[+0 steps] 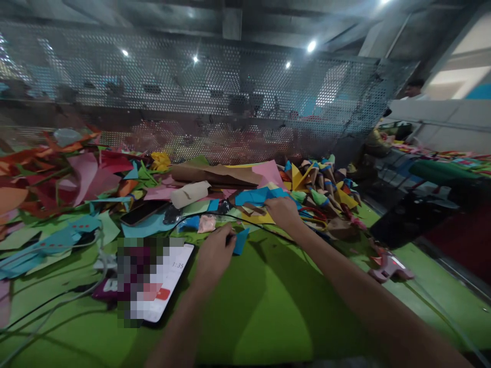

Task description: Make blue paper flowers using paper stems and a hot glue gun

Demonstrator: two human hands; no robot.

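My left hand (215,251) is low over the green tabletop with its fingers closed on a small piece of blue paper (241,242). A dark spot shows at those fingertips, too blurred to name. Farther forward, my right hand (283,211) reaches into the heap, its fingers bent down on blue paper pieces (253,197); the fingertips are partly hidden, and I cannot tell whether they grip. A thin black cable (261,225) runs between the two hands. Close to the left hand lie a pale pink crumpled piece (207,223) and a lit phone (172,278).
Coloured paper scraps (84,179) pile up along the back and left. A brown paper roll (218,175), a white roll (190,194) and a dark phone (143,212) lie among them. Folded paper pieces (322,181) and a pinkish device (391,267) are at right. A perforated metal screen (215,97) stands behind.
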